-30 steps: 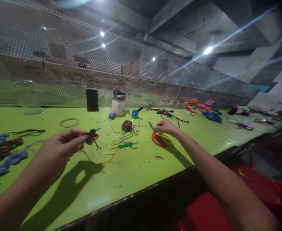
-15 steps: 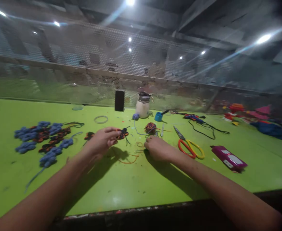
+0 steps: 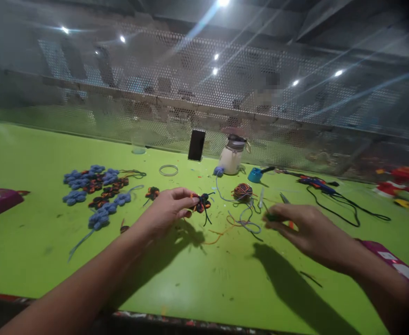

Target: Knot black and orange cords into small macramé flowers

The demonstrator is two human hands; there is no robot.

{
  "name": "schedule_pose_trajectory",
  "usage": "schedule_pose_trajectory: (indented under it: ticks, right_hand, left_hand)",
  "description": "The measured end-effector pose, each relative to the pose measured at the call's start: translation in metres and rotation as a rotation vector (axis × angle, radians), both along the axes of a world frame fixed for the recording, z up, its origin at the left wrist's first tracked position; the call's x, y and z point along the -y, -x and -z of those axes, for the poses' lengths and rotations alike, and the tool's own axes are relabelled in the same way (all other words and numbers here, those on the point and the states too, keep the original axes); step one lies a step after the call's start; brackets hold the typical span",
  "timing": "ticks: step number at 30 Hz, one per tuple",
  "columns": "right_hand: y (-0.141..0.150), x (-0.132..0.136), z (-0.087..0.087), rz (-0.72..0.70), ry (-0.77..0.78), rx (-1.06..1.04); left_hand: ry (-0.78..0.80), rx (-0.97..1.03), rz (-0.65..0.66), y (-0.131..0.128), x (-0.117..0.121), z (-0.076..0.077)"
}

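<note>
Between the thumb and fingers of my left hand point(image 3: 174, 204) is a small crocheted flower point(image 3: 203, 203) in dark and orange yarn, its loose dark ends hanging down. My right hand point(image 3: 304, 228), raised over the table, pinches a green-handled crochet hook point(image 3: 271, 217); most of the hook is hidden by the fingers. Behind that hand lie the scissors point(image 3: 284, 198), mostly covered. A multicoloured yarn ball point(image 3: 242, 192) rests between the hands, with loose yarn strands point(image 3: 249, 226) on the green table in front of it.
Blue and dark-orange crocheted flowers point(image 3: 100, 217) lie at left. Toward the back are a ring point(image 3: 168, 170), a phone point(image 3: 196, 145), a jug point(image 3: 231, 158), a blue pot point(image 3: 255, 175) and a corded glue gun point(image 3: 318, 185). A purple packet point(image 3: 392, 260) sits by my right forearm.
My right hand has left the scissors on the table, picked up the green crochet hook and lifted it rightward. The left hand still holds the flower. The view has swung left.
</note>
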State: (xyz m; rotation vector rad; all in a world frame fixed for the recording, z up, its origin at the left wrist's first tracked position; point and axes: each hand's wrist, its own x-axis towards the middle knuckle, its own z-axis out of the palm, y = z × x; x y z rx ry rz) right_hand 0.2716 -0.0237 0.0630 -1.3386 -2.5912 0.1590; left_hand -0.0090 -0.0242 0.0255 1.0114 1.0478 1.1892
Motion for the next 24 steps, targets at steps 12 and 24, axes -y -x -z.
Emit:
schedule_pose_trajectory:
  ticks: [12,24]
  right_hand:
    - [0.086,-0.004,0.056,-0.190,0.122,-0.316]
    - [0.079,-0.003,0.061,-0.051,-0.041,-0.098]
  left_hand:
    - [0.151,-0.025,0.043,-0.009,-0.008,0.024]
    - [0.235,0.074,0.048,-0.009,-0.008,0.024]
